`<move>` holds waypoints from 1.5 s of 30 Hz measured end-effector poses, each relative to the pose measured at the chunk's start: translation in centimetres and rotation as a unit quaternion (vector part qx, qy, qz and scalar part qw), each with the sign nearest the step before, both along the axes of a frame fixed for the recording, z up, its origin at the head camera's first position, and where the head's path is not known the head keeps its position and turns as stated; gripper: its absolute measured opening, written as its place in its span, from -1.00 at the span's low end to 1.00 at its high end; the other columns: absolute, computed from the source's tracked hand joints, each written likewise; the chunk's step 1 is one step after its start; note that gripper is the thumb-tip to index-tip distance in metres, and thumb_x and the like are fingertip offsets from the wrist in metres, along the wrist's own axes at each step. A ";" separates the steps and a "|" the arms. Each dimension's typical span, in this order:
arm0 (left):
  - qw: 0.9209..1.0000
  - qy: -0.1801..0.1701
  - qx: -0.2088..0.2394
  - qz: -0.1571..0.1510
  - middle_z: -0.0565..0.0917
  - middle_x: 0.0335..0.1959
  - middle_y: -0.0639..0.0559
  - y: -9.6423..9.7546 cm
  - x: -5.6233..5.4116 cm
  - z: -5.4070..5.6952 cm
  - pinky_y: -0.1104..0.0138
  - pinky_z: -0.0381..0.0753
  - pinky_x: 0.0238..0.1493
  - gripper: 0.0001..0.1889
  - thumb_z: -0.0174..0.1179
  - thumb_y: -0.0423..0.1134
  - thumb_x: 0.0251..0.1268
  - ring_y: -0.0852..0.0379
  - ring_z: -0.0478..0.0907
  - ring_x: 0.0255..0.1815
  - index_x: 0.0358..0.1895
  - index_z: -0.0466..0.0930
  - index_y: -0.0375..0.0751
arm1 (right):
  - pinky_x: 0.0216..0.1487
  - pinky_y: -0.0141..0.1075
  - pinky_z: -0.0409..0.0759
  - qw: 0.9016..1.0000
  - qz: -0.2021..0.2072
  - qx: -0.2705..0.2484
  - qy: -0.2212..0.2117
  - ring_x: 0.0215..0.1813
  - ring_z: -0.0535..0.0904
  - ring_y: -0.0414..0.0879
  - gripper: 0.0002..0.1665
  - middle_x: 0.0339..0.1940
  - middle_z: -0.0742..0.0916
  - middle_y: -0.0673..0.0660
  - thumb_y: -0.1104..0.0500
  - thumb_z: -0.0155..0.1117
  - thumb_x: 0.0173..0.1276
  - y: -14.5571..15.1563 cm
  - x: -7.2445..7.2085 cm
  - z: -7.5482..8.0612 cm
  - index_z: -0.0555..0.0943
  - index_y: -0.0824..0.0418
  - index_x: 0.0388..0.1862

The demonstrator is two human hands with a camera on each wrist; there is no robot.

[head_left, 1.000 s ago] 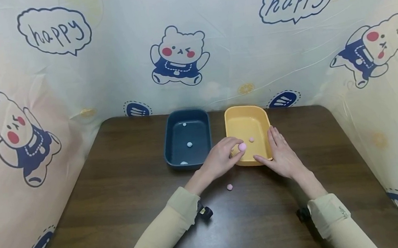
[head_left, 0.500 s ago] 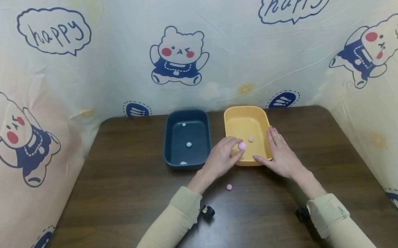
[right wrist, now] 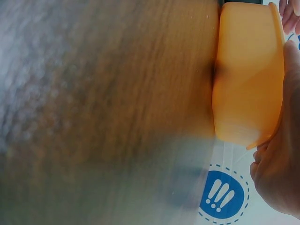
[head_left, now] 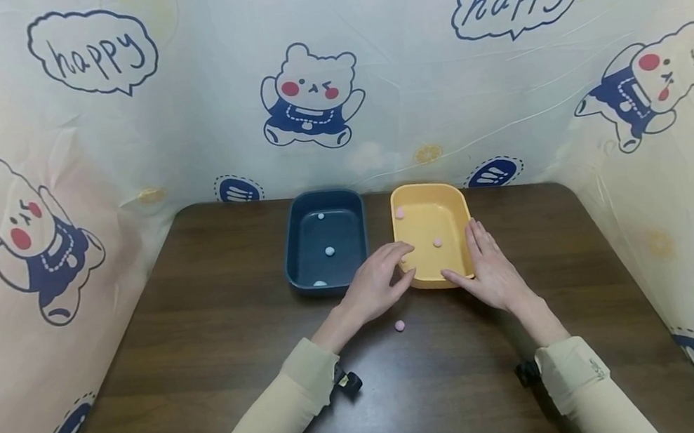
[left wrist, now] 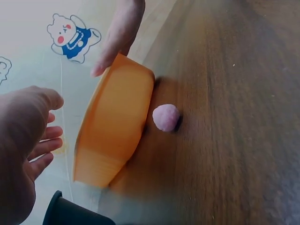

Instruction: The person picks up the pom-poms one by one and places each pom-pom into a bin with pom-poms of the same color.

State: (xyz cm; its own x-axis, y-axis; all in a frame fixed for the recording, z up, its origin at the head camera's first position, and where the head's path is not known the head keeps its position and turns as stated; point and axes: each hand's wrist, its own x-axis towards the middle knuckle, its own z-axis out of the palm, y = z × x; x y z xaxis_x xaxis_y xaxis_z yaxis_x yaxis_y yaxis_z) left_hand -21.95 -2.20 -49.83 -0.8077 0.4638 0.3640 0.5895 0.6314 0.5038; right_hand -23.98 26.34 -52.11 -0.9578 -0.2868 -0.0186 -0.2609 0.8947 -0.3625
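Observation:
My left hand [head_left: 374,284] hovers over the near left edge of the yellow tray [head_left: 437,279], thumb and fingers apart and holding nothing. In the left wrist view its fingers [left wrist: 49,140] look relaxed. My right hand [head_left: 494,273] lies along the tray's right side with straight fingers, its thumb at the front rim. Inside the tray are a pink ball [head_left: 400,213] at the far left, a smaller pink ball [head_left: 437,243] near the middle and another, partly hidden, by the left fingers. On the table in front sits one more pink ball [left wrist: 166,117], lumpy like clay.
A dark blue tray [head_left: 292,250] stands left of the yellow one, with a gap between them. It holds a few pale blue balls [head_left: 329,251]. Behind the brown wooden table [head_left: 218,315] hangs a printed cloth [head_left: 398,98].
My left hand has let go of the larger pink ball and drawn back slightly left. That ball now lies at the far left inside the yellow tray. My right hand has stayed put.

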 end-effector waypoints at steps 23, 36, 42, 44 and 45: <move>0.999 -0.050 0.018 -0.009 0.58 0.60 -0.05 -3.6 4.8 -1.2 -0.04 0.53 0.64 -0.44 0.41 -0.15 0.54 -0.04 0.51 0.65 0.51 0.57 -0.13 | 0.86 0.28 -0.03 1.000 -0.002 -0.007 -0.005 0.90 -0.22 0.32 0.46 0.89 -0.16 0.35 -0.56 0.15 0.53 -0.1 0.0 0.1 -0.28 0.36 0.84; 0.991 -0.125 -0.044 -0.034 0.58 0.60 -0.06 -5.3 5.3 -2.8 0.00 0.51 0.67 -0.40 0.38 -0.06 0.57 -0.02 0.49 0.66 0.57 0.52 -0.10 | 0.85 0.28 -0.03 1.000 0.003 -0.010 0.000 0.90 -0.22 0.33 0.45 0.89 -0.15 0.38 -0.56 0.14 0.54 0.2 -0.1 0.1 -0.27 0.38 0.84; 0.986 -0.139 -0.081 -0.053 0.55 0.62 -0.07 -5.3 5.3 -3.2 0.00 0.47 0.69 -0.39 0.37 -0.04 0.58 -0.03 0.44 0.70 0.58 0.50 -0.10 | 0.85 0.29 -0.01 1.000 0.001 -0.008 0.000 0.90 -0.20 0.34 0.45 0.89 -0.12 0.39 -0.57 0.14 0.53 0.1 -0.1 0.1 -0.26 0.37 0.84; 0.985 -0.139 -0.085 -0.057 0.55 0.62 -0.08 -5.2 5.3 -3.2 -0.01 0.46 0.70 -0.38 0.38 -0.05 0.56 -0.03 0.42 0.71 0.58 0.51 -0.11 | 0.85 0.30 -0.01 1.000 0.001 -0.009 0.002 0.90 -0.19 0.35 0.45 0.89 -0.12 0.39 -0.56 0.15 0.53 0.0 -0.1 0.1 -0.25 0.37 0.84; 0.985 -0.139 -0.088 -0.058 0.54 0.63 -0.08 -5.2 5.3 -3.2 -0.01 0.45 0.70 -0.38 0.38 -0.05 0.56 -0.04 0.42 0.71 0.58 0.51 -0.11 | 0.84 0.30 -0.01 1.000 0.001 -0.009 0.003 0.89 -0.19 0.35 0.45 0.89 -0.12 0.39 -0.56 0.16 0.53 0.0 -0.1 0.1 -0.25 0.38 0.84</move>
State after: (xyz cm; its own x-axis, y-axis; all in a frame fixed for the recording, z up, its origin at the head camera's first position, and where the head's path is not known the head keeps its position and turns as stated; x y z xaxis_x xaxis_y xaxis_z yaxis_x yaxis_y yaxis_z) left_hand -16.63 -7.37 -53.03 -0.8029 0.5945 0.0428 0.5176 0.6598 0.5448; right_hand -24.11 26.35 -52.03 -0.9575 -0.2884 -0.0078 -0.2643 0.8875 -0.3774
